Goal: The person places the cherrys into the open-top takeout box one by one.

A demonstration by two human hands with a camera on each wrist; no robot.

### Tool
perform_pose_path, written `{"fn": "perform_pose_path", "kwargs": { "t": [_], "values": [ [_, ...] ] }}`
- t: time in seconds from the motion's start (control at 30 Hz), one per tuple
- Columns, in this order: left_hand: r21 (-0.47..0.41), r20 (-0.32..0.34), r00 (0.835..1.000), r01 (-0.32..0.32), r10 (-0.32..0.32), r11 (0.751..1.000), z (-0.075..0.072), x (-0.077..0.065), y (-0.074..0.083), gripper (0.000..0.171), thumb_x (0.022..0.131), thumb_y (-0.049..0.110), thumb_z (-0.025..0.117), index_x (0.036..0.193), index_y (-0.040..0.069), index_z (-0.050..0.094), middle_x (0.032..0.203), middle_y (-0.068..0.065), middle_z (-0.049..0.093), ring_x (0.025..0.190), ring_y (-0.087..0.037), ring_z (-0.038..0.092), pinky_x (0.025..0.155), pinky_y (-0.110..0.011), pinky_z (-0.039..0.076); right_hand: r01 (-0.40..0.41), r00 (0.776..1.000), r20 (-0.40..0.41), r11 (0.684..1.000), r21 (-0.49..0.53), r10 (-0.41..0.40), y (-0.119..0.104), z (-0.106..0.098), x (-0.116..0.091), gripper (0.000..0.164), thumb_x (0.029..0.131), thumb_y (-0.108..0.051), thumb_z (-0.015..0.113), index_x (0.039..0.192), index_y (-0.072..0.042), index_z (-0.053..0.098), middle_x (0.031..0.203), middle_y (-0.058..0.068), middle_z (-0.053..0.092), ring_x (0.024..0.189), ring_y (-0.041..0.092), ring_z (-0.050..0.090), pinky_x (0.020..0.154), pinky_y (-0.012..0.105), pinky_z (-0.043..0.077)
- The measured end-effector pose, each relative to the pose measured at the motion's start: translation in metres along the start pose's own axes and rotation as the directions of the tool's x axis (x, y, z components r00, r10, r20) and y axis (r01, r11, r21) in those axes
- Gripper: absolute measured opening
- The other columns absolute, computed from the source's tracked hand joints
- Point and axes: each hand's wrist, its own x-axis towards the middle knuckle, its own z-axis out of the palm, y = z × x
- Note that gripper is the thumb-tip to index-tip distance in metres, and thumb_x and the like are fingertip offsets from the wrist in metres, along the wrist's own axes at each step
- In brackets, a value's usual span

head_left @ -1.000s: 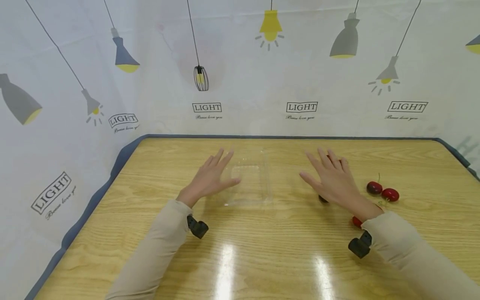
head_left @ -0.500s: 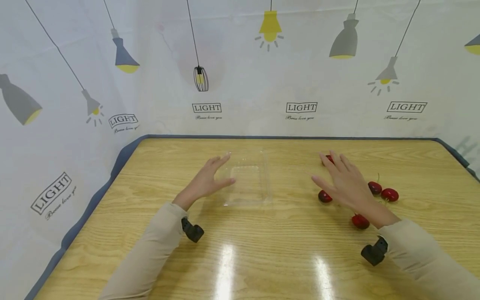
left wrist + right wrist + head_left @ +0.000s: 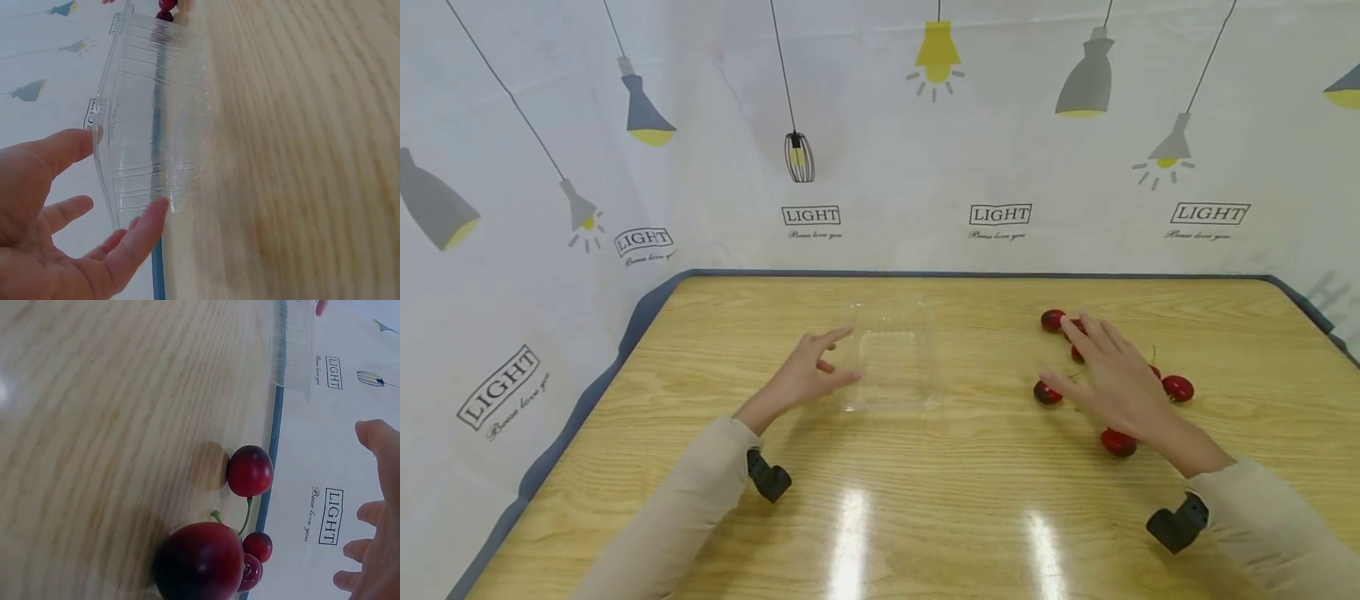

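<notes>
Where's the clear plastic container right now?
In the head view, the clear plastic container sits on the wood-grain table, just right of the left hand and left of the scattered cherries.

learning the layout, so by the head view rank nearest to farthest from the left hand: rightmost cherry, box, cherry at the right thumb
1. Box: immediately right of the left hand
2. Cherry at the right thumb: farther right
3. Rightmost cherry: beyond the right hand

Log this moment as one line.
left hand: beside clear container, contact unclear | right hand: open, above cherries | cherries: on table, outside container | lifted: nothing
</notes>
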Motion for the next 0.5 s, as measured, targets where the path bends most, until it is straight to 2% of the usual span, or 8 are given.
{"fn": "perform_pose_path", "kwargs": {
  "t": [0.1,0.27,0.5],
  "values": [
    [-0.058,0.002,1.0,0.017,-0.017,0.998,0.002,0.0,-0.002,0.068,0.082,0.024,0.062,0.14,0.014,0.027,0.122,-0.023,0.03,0.098,-0.035,0.048,0.064,-0.033,0.05,-0.001,1.0,-0.014,1.0,0.013,0.001,0.002,0.0,-0.005,0.082,0.083,-0.051,0.049,0.139,0.001,0.02,0.142,0.025,0.014,0.128,0.044,0.01,0.096,0.059,0.011],
    [-0.11,0.007,1.0,0.019,-0.018,0.994,0.003,-0.001,-0.003,0.071,0.082,0.022,0.062,0.141,0.013,0.023,0.12,-0.024,0.032,0.093,-0.033,0.052,0.061,-0.034,0.051,-0.016,1.0,-0.022,0.996,0.091,0.018,0.007,0.003,-0.015,0.08,0.084,-0.047,0.051,0.141,-0.002,0.017,0.143,0.023,0.01,0.127,0.045,0.008,0.091,0.066,0.011],
    [-0.145,0.006,0.998,0.065,-0.065,0.987,0.005,-0.002,-0.004,0.075,0.083,0.023,0.062,0.142,0.019,0.017,0.119,-0.025,0.036,0.087,-0.03,0.056,0.054,-0.034,0.05,-0.038,0.999,-0.018,0.987,0.157,0.041,0.016,0.004,-0.026,0.083,0.083,-0.042,0.056,0.139,0.003,0.015,0.139,0.03,0.014,0.126,0.047,0.01,0.091,0.065,0.012]
  ]
}}
